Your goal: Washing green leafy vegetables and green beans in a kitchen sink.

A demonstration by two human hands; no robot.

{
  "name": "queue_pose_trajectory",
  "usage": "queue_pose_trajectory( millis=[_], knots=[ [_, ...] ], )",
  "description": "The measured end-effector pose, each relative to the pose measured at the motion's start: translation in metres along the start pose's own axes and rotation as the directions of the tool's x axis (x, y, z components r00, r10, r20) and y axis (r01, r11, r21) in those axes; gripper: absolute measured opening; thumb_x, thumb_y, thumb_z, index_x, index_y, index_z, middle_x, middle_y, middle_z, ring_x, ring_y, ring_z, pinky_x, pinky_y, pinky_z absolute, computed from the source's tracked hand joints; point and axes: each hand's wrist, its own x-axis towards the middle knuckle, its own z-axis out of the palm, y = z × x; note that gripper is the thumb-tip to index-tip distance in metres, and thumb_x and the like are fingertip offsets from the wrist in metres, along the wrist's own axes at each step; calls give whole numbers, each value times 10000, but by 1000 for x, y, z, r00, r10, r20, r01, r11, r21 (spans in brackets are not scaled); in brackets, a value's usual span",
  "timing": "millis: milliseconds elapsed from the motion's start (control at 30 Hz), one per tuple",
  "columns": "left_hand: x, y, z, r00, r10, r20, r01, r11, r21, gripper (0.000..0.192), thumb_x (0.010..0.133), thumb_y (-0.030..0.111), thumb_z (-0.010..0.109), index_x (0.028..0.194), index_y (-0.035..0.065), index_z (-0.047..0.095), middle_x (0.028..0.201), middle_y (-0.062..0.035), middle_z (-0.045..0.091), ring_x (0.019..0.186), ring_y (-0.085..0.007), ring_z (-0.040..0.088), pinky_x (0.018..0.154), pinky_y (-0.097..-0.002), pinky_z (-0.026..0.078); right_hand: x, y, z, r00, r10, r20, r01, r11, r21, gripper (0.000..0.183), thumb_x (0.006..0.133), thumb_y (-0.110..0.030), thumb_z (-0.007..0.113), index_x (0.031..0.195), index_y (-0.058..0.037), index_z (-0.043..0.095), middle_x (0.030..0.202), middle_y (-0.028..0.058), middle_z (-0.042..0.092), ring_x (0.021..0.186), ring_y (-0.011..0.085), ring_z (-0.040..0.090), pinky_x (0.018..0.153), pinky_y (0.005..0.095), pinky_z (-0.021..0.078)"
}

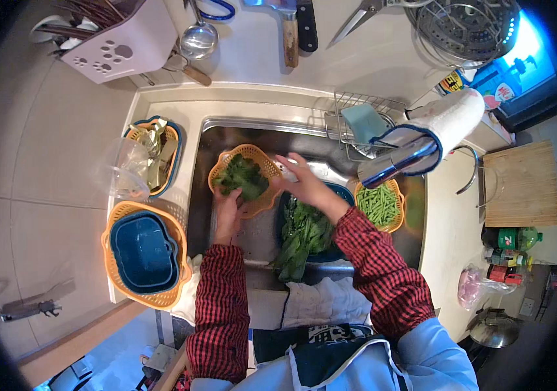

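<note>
In the steel sink, an orange plastic colander basket holds dark leafy greens. My left hand is at the basket's near side, its fingers on the edge of these greens; the fingertips are partly hidden among the leaves. My right hand is over the basket's right rim, its fingers spread and nothing seen in them. Below my right forearm, a larger bunch of leafy greens lies in a dark blue basin and hangs over its near edge.
Cut green beans fill an orange basket beneath the cloth-wrapped faucet. Left of the sink stand nested blue and orange baskets and a clear plastic container. Cleavers and scissors lie behind the sink.
</note>
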Motion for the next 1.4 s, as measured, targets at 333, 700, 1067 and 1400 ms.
queue_pose_trajectory(
  millis=[333,700,1067,1400],
  knots=[
    [17,-171,35,821,105,561,-504,596,626,261,752,67,505,1009,29,486,873,-135,543,762,-263,548,669,-356,460,-74,148,19,936,326,-130,-350,839,-416,444,749,-328,517,1025,8,423,775,248,570,734,421,547,660,436,450],
    [13,-190,58,906,-147,396,-404,-22,915,218,757,162,465,933,34,473,767,-211,578,688,-381,568,654,-470,444,-119,239,67,963,266,37,-187,762,-621,178,783,-145,436,909,-37,503,745,191,561,755,365,555,651,419,449],
    [-37,-89,52,823,-19,567,-399,691,603,430,648,105,652,1028,41,460,851,-107,542,784,-186,521,698,-305,418,-85,98,-40,984,119,133,-148,961,235,175,852,-114,439,991,-45,520,966,47,524,939,137,468,822,269,361],
    [-102,25,109,680,170,713,-623,647,440,271,675,184,672,859,3,588,641,-42,565,555,-136,524,566,-267,438,-82,-22,-83,978,45,204,-145,850,507,384,896,-290,336,1183,-38,379,1032,88,514,968,162,478,826,277,385]
  ],
)
